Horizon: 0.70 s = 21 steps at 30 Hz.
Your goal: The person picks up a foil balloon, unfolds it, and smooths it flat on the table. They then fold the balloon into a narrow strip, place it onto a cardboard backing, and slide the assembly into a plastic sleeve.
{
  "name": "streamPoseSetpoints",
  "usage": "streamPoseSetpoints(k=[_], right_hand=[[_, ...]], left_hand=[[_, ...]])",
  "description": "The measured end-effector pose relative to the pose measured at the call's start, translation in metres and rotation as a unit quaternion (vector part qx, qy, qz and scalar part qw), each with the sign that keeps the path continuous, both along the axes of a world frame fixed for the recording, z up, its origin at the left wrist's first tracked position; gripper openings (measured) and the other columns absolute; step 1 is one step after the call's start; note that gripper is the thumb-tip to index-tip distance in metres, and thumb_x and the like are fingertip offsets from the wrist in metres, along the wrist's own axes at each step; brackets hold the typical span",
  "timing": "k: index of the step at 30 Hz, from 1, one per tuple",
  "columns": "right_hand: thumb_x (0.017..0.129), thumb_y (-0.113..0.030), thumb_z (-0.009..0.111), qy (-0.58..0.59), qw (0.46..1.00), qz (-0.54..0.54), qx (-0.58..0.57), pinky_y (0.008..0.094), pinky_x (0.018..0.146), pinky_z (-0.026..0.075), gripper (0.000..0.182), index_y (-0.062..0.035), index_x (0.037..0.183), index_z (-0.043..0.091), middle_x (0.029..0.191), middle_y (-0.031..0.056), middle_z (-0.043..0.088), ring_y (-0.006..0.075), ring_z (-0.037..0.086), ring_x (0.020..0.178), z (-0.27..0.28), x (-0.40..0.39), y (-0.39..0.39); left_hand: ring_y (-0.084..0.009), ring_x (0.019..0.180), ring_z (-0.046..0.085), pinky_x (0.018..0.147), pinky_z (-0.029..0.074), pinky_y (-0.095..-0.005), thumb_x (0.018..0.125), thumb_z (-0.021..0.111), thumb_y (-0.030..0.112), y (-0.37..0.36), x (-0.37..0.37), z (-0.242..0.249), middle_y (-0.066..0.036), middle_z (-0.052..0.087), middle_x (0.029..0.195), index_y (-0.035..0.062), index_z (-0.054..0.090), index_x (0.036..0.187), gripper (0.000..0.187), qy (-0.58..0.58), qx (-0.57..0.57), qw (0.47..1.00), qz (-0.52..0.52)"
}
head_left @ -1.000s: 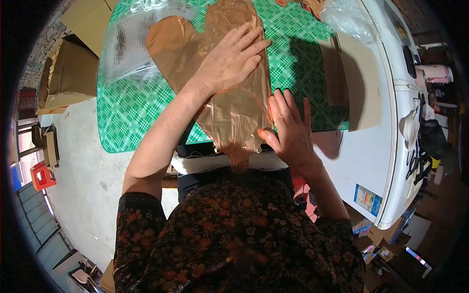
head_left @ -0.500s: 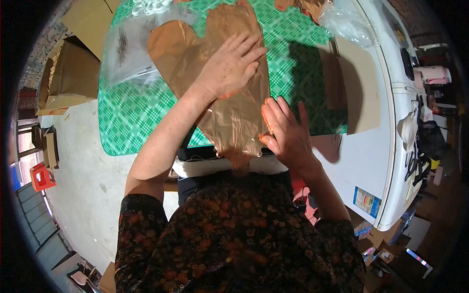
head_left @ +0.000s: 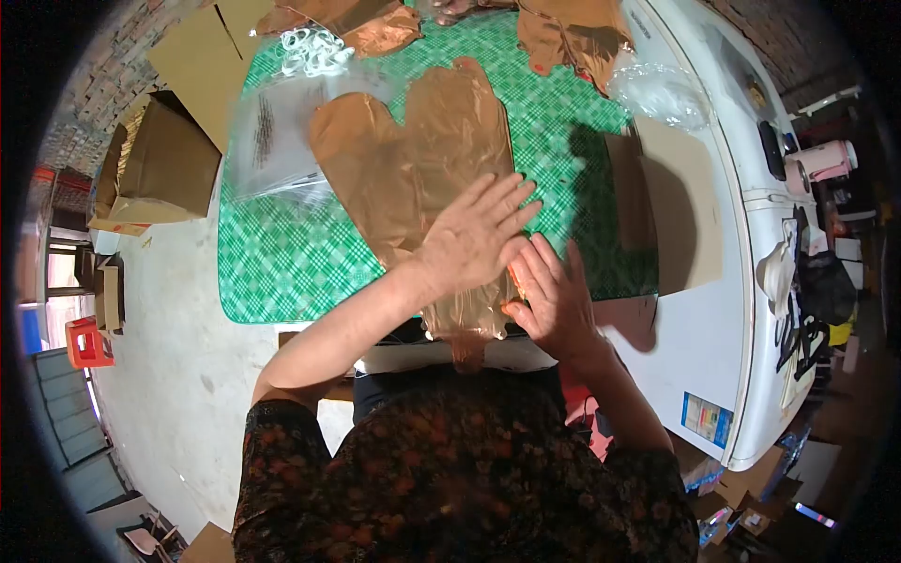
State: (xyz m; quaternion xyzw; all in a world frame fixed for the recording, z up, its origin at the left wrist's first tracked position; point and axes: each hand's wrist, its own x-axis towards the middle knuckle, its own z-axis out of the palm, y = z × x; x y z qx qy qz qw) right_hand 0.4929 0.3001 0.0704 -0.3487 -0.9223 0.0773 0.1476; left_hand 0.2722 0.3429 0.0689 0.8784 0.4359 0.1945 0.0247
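A flat copper-coloured foil balloon [head_left: 460, 122] lies on the green checked tablecloth [head_left: 286, 272], its two rounded lobes pointing away from me. Its narrow tab hangs past the near edge of the table. My left hand [head_left: 474, 235] is palm down over the lower right part of the foil, fingers spread, covering some of it. At the balloon's right edge, my right hand [head_left: 558, 296] has its fingers stretched out and its thumb apart. Orange shows along the inner side of that index finger and thumb. The two hands nearly meet there.
Clear plastic sleeves [head_left: 282, 131] and a white string bundle [head_left: 316, 52] lie at the far left. More copper foil [head_left: 572, 38] and a clear plastic bag [head_left: 662, 94] are at the far right. A cardboard box [head_left: 174, 169] stands left; a white fridge [head_left: 699, 347] is at the right.
My left hand has slid down and right across the foil, close to my right hand. My right hand stays at the edge. The view has tilted, showing more of the table's far side.
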Motion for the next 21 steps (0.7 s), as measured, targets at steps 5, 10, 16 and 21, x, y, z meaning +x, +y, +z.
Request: streamPoseSetpoints(k=[5, 10, 16, 21], right_hand=[[0.082, -0.034, 0.077, 0.001, 1.0, -0.001, 0.014, 0.0643, 0.119, 0.024, 0.068, 0.0018, 0.136, 0.058, 0.147, 0.0167, 0.052, 0.0322, 0.038, 0.146, 0.002, -0.002, 0.0], [0.082, -0.034, 0.076, 0.0, 1.0, -0.005, 0.011, 0.0639, 0.12, 0.022, 0.07, 0.0019, 0.139, 0.057, 0.15, 0.0156, 0.051, 0.0316, 0.039, 0.146, 0.001, -0.002, 0.0], [0.079, -0.03, 0.077, 0.007, 1.0, -0.005, 0.002, 0.0641, 0.12, 0.022, 0.075, 0.0041, 0.142, 0.054, 0.153, 0.0162, 0.049, 0.0329, 0.04, 0.146, 0.003, -0.002, 0.0], [0.079, -0.032, 0.078, 0.0, 1.0, -0.001, 0.005, 0.0643, 0.121, 0.022, 0.077, 0.0036, 0.142, 0.054, 0.154, 0.0154, 0.048, 0.0321, 0.039, 0.147, 0.006, -0.002, 0.0]], left_hand=[[-0.0284, 0.155, 0.029, 0.128, 0.017, -0.0479, 0.104, 0.048, 0.034, -0.005, 0.002, -0.009, -0.013, 0.038, 0.163, 0.0095, 0.044, 0.155, 0.056, -0.005, -0.027, 1.0, 0.01], [-0.0281, 0.155, 0.028, 0.128, 0.016, -0.0492, 0.104, 0.048, 0.035, -0.005, 0.003, -0.009, -0.012, 0.034, 0.165, 0.0101, 0.04, 0.157, 0.059, 0.004, -0.027, 0.998, 0.049], [-0.0295, 0.155, 0.026, 0.128, 0.016, -0.0492, 0.103, 0.05, 0.035, 0.001, 0.002, -0.016, -0.013, 0.034, 0.165, 0.0093, 0.039, 0.158, 0.062, 0.001, -0.023, 0.994, 0.103], [-0.0343, 0.154, 0.026, 0.127, 0.018, -0.0504, 0.101, 0.052, 0.036, 0.0, 0.004, -0.014, -0.014, 0.035, 0.164, 0.0084, 0.04, 0.157, 0.063, -0.007, -0.02, 0.993, 0.117]])
